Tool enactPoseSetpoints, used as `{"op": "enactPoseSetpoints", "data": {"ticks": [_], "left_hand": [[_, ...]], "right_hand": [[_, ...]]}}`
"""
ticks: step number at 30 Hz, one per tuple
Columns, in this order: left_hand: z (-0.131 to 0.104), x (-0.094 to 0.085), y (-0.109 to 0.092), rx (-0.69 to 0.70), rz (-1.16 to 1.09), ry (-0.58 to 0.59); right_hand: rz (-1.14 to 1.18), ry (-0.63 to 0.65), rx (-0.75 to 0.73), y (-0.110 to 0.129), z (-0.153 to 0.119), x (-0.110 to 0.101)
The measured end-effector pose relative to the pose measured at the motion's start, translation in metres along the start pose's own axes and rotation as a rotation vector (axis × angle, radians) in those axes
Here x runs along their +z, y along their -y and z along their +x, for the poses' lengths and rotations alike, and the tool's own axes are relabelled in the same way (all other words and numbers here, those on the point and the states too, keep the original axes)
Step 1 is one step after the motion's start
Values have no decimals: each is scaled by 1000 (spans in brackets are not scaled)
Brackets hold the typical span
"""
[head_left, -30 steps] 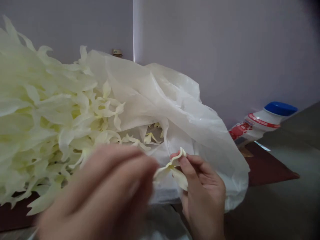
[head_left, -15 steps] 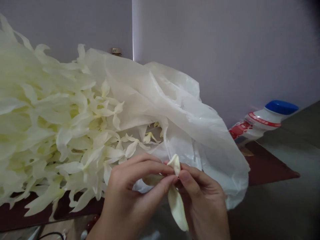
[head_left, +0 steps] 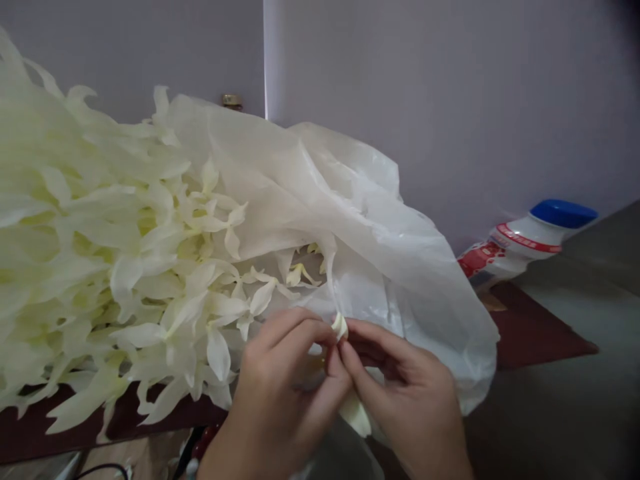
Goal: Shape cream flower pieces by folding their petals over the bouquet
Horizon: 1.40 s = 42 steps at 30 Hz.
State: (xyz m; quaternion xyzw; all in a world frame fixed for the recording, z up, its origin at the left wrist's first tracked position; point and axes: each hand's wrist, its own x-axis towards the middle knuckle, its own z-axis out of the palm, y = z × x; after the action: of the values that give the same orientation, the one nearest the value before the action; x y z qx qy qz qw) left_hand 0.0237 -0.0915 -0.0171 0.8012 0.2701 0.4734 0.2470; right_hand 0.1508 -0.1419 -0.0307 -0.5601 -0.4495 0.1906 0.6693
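Observation:
Between my fingertips is a pale cream flower petal point(head_left: 356, 415), its curled tip poking up above my fingers and its broad end hanging below. My left hand point(head_left: 290, 380) pinches it with thumb and forefinger. My right hand point(head_left: 405, 383) meets it from the other side, thumb and forefinger closed on the same piece. Its middle is hidden by my fingers. Left of my hands spreads a big heap of cream-white petals and blossoms point(head_left: 150, 260). Behind my hands lies a crumpled white plastic bag point(head_left: 400, 247), with a few small blossoms point(head_left: 300, 273) in its opening.
A white bottle with a blue cap point(head_left: 563, 213) leans at the right beyond the bag. The dark red tabletop point(head_left: 543, 333) shows at the right. A small gold-lidded jar point(head_left: 232, 101) stands by the wall. Dark red beads and a black cord point(head_left: 103, 469) lie at the lower left.
Both hands have shifted slightly; my left has moved right and my right fingers have closed in further. The petal's tip is now more curled, and less of its lower end shows.

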Motion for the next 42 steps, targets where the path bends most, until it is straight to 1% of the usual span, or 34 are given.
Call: {"op": "enactPoseSetpoints", "data": {"ticks": [2,3,4,6,7,9,14,17,18,20,22,24,27,29,30,31,32,34,35,36,38,40,42], "left_hand": [[-1,2,2,-10,26,61],[-1,3,2,7,64,71],[-1,4,3,32,108,63],[-1,7,4,82,162,24],[-1,8,4,98,162,3],[0,9,7,106,142,-2],[-4,5,9,86,60,42],[-9,3,7,115,44,20],[-9,4,6,127,47,6],[-10,4,6,131,55,-33],[-9,4,6,108,56,-29],[-7,3,8,100,69,2],[-7,3,9,141,64,75],[-10,4,10,161,59,85],[-12,5,11,154,68,56],[-14,6,11,138,79,-10],[-16,7,11,104,88,-109],[-18,9,11,-5,78,-300],[-18,10,11,-66,60,-338],[-17,11,11,-119,41,-331],[-14,12,11,-194,20,-242],[-9,11,10,-228,-4,-159],[-6,9,11,-233,-49,-115]], "right_hand": [[47,106,104,0,6,-3],[69,128,151,0,9,-4],[85,119,190,-1,10,-4],[100,44,231,-2,11,-2],[102,3,235,-3,10,1],[107,-53,235,-5,8,5],[91,-98,253,-16,5,10],[87,-179,272,-22,9,5],[109,-183,285,-22,10,3],[175,-122,318,-22,13,1],[238,-42,343,-20,13,-1],[296,1,359,-17,12,0],[364,31,371,-18,7,1],[401,43,365,-23,4,2],[419,43,359,-25,2,3],[437,36,352,-28,1,4],[455,24,344,-30,0,5],[463,-25,319,-31,-2,7],[461,-49,316,-30,-2,9],[461,-60,327,-27,-2,10],[454,-79,365,-21,-3,12],[426,-98,371,-15,-3,13],[383,-116,336,-15,-4,12]]}}
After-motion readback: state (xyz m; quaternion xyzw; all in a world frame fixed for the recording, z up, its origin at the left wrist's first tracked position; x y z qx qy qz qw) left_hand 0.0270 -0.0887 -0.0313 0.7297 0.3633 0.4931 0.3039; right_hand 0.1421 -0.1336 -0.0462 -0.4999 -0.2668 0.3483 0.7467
